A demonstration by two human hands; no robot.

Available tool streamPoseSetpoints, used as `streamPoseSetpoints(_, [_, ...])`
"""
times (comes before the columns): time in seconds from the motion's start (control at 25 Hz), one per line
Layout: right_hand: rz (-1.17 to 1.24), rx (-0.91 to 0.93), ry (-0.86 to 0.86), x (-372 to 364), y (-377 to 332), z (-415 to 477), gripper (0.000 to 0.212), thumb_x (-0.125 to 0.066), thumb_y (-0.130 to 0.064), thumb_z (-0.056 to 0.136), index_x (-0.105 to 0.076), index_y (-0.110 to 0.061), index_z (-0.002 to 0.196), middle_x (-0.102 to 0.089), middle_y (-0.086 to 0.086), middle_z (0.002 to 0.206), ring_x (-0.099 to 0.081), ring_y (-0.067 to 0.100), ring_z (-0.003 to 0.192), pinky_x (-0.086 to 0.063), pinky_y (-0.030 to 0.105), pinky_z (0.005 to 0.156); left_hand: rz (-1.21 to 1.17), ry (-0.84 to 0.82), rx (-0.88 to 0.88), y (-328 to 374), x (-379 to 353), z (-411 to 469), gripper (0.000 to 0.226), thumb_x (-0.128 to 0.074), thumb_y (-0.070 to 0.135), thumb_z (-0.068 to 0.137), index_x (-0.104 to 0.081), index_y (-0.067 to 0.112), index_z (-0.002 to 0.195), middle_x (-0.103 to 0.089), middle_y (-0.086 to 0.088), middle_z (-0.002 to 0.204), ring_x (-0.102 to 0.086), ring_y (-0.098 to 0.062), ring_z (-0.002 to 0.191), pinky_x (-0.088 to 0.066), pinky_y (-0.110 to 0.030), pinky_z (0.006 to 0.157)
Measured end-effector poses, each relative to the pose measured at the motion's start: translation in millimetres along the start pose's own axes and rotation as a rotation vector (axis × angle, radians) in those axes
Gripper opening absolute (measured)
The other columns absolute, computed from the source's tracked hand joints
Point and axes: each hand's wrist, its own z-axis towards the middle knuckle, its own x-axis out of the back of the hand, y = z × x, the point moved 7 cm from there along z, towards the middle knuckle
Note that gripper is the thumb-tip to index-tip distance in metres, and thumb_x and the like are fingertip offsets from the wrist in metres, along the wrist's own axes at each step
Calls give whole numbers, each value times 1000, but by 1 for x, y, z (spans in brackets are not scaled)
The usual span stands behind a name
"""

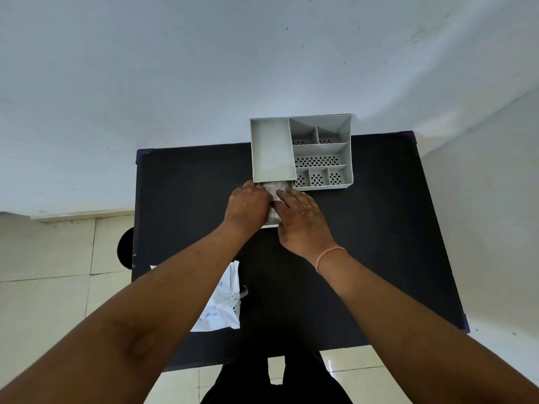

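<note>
Two hands at one clear packet, black table.
Nearest: white printed bag, flat on the table. Next: left hand, fingers curled onto the clear packet; right hand, fingers fairly straight, resting on it. Farthest: grey compartment organiser; the clear packet lies against its front edge.

Black table against white wall, pale tiled floor.
</note>
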Motion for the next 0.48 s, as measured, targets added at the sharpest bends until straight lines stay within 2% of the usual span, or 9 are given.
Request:
streamPoseSetpoints(0.12, [-100,15,-254,-18,1,6,87,-70,-19,88,-28,-16,164,-17,10,176,-12,28,163,-10,51,132,-121,1,-5,-7,-13,-2,26,-55,22,102,-79,12,103,-76,-8,103,-65,-27,108,-62,-42,80])
streamPoseSetpoints(0.2, [-198,37,-324,-23,4,8,93,-67,-21,90,-17,-20,167,-7,9,178,-5,28,164,-7,56,132,-254,71,-15,-15,-17,-10,28,-55,21,102,-80,12,109,-78,-8,111,-64,-29,113,-62,-45,87])
streamPoseSetpoints(0.36, [-284,50,-399,-25,3,13,85,-62,-24,94,-17,-26,167,-4,9,178,-3,29,164,-4,63,129,-352,294,-41,-21,-11,-43,35,-63,21,99,-75,8,130,-73,-11,135,-63,-32,125,-58,-46,98])
streamPoseSetpoints(0.48, [-304,45,-437,-25,0,18,82,-60,-33,96,-19,-25,167,-5,11,178,-7,30,164,-5,66,128,-292,233,-81,-16,-20,-61,54,-74,34,92,-67,10,140,-64,-12,146,-61,-34,130,-59,-50,99])
